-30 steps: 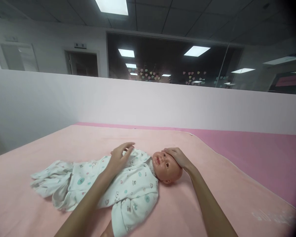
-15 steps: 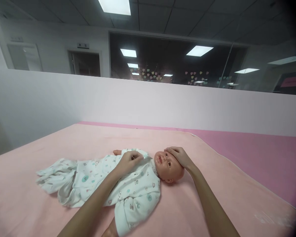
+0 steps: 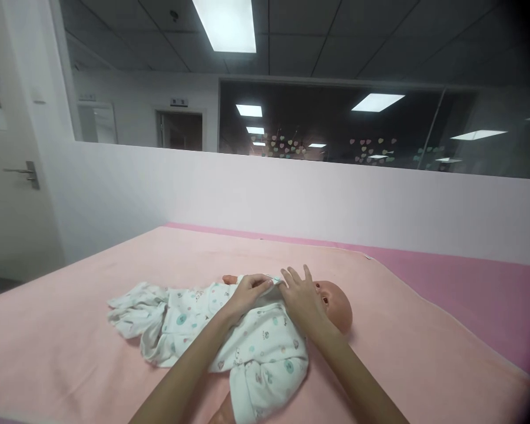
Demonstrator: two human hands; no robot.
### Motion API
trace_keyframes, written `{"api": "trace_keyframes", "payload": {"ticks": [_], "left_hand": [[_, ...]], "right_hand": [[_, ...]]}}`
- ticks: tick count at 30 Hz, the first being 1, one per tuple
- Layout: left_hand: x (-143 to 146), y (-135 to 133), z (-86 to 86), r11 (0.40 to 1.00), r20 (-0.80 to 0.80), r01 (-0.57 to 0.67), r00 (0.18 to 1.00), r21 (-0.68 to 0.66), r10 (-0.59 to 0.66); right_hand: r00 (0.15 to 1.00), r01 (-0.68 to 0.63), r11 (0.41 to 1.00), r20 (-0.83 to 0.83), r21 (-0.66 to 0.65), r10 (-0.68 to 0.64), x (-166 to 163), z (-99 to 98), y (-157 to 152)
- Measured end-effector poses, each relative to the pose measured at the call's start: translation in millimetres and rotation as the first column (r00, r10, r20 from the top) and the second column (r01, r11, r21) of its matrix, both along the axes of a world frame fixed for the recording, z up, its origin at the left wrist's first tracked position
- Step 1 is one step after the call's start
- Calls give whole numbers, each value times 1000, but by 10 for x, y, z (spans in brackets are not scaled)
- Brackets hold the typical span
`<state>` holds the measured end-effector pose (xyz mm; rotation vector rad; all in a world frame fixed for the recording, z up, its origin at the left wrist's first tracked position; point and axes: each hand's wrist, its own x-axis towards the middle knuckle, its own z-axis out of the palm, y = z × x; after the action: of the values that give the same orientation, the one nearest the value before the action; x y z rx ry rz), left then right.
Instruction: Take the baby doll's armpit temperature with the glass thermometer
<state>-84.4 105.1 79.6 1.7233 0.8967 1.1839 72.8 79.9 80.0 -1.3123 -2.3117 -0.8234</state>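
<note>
A baby doll [image 3: 341,306] lies on its back, head to the right, dressed in a white patterned romper [image 3: 269,338]. At the chest, my left hand [image 3: 249,292] is closed with its thumb and fingers on the romper's cloth. My right hand [image 3: 301,299] is at the neckline and covers part of the doll's face. Its thumb side pinches the collar while the other fingers stretch upward. Between both hands the cloth is raised a little. The exact fingertip grip on the collar is partly hidden.
A peach-pink blanket [image 3: 194,250] lies under the doll, over a darker pink surface [image 3: 459,282]. Behind it runs a low white wall [image 3: 291,191] with glass above. A door [image 3: 13,194] with a handle is at the left.
My right hand has left the doll's forehead and come to the collar. My left hand now grips the cloth near the neckline, which is lifted. The view has turned slightly left.
</note>
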Motion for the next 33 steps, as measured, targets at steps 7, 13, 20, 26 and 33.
{"api": "trace_keyframes", "payload": {"ticks": [7,13,20,26,33], "left_hand": [[8,5,-17,1000,-55,1,998,31,0],[9,4,11,999,-54,10,999,42,-7],[22,-82,31,994,-175,19,985,105,0],[37,-212,122,873,-437,-54,849,485,295],[-52,-269,231,513,-85,-337,767,790,636]], "right_hand": [[966,247,968,90,-45,-242,-110,-7,38],[990,139,990,-5,28,-139,-109,-64,19],[871,-76,997,-489,-33,50,409,333,-274],[415,-149,986,-900,76,132,821,420,-312],[245,-375,921,-947,104,206,512,284,-263]]}}
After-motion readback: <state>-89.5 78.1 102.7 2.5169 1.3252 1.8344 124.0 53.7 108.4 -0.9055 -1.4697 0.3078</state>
